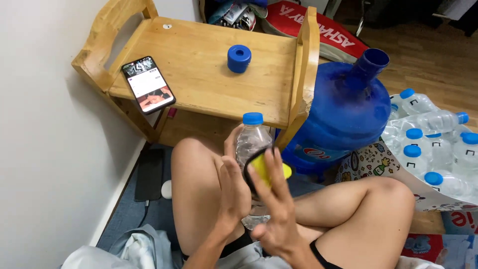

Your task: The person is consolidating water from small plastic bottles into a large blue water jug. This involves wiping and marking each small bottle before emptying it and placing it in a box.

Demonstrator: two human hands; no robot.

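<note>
Your left hand [234,187] grips the clear plastic bottle [251,149] upright above your lap, below the wooden counter [209,69]; your right hand [276,206] presses a yellow pad [266,172] against it. Squeeze harder and I'd expect the thin wall to buckle and slip.

Bright even indoor light, soft shadows, blurred fingers [271,172]

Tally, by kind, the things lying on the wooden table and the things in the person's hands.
Phone: 1
Blue round cap: 1
Small white disc: 1
Clear bottle: 1
Yellow round thing with black rim: 1
Total: 5
</note>
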